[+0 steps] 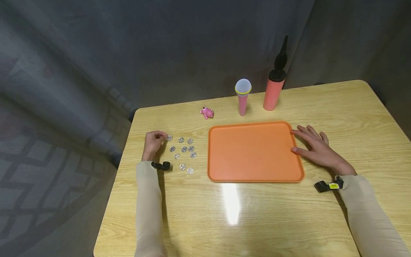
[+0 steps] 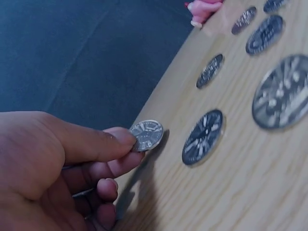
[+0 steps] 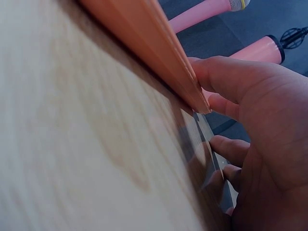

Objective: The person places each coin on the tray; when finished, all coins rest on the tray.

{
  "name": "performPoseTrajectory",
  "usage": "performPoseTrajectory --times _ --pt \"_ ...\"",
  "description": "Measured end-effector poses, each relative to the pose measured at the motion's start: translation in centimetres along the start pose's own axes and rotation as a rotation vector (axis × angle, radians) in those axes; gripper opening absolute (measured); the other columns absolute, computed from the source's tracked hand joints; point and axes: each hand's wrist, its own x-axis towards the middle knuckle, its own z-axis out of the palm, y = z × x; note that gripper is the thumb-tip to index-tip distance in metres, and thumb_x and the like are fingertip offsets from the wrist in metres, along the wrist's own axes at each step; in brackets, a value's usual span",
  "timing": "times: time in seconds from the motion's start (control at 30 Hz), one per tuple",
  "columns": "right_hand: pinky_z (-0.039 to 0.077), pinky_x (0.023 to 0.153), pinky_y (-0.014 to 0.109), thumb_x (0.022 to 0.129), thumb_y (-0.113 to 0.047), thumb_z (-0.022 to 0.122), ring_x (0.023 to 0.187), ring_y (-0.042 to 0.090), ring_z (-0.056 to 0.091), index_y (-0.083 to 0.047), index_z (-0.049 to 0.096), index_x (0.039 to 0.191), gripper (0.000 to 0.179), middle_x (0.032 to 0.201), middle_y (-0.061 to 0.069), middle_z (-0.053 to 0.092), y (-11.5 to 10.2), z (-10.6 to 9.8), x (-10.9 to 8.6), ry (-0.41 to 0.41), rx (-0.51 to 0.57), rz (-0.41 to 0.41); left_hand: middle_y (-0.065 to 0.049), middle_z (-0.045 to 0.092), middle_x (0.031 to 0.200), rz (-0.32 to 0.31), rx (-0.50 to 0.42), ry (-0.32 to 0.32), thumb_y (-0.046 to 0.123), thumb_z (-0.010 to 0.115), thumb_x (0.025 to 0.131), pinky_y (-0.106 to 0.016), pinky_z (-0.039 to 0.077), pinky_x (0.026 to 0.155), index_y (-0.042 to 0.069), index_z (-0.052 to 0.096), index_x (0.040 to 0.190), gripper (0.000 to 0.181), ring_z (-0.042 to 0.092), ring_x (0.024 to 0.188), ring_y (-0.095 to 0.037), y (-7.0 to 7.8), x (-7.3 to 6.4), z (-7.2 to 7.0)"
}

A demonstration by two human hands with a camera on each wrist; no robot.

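Observation:
My left hand (image 1: pixel 153 142) pinches a silver coin (image 2: pixel 147 135) between thumb and forefinger, tilted up close over the wooden table. Several more silver coins (image 1: pixel 184 149) lie flat to the right of that hand, spread in loose rows. An orange tray (image 1: pixel 253 151) with a raised rim lies in the middle of the table, its floor bare. At the tray's right rim is my right hand (image 1: pixel 316 147), its thumb and forefinger touching the edge with fingers spread and relaxed. In the right wrist view the thumb (image 3: pixel 216 72) rests against the tray's side.
Behind the tray stand a pink toy microphone (image 1: pixel 243 98) and a pink balloon pump (image 1: pixel 274 89) with a black nozzle. A small pink animal figure (image 1: pixel 207 112) lies left of them. Dark grey curtain (image 1: pixel 192 50) hangs along the table's back edge.

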Motion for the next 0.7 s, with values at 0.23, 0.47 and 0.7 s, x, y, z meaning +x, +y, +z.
performPoseTrajectory --times 0.23,0.47,0.7 --pt "-0.017 0.113 0.072 0.095 -0.025 0.067 0.154 0.050 -0.004 -0.010 0.035 0.155 0.069 0.163 0.032 0.017 0.1 0.0 0.0 -0.001 0.002 -0.002 0.011 0.062 0.073 -0.063 -0.113 0.034 0.003 0.067 0.093 -0.018 0.045 0.057 -0.007 0.072 0.103 0.015 0.053 0.066 -0.006 0.0 -0.4 0.1" --pt "-0.017 0.114 0.070 0.095 -0.026 0.067 0.154 0.050 -0.004 -0.011 0.036 0.154 0.069 0.163 0.031 0.018 0.0 0.0 -0.1 0.001 0.007 0.004 0.015 0.062 0.066 -0.096 -0.200 0.078 -0.001 0.069 0.088 -0.019 0.044 0.058 -0.001 0.075 0.094 0.008 0.054 0.065 -0.008 1.0 -0.8 0.5" --pt "-0.017 0.114 0.071 0.095 -0.026 0.067 0.154 0.050 -0.003 -0.011 0.036 0.154 0.069 0.163 0.030 0.018 0.0 0.0 -0.1 0.001 0.003 0.000 0.016 0.063 0.069 -0.036 -0.226 0.042 -0.004 0.067 0.088 -0.020 0.046 0.061 -0.010 0.071 0.102 0.017 0.057 0.068 -0.005 3.1 -1.8 1.4"
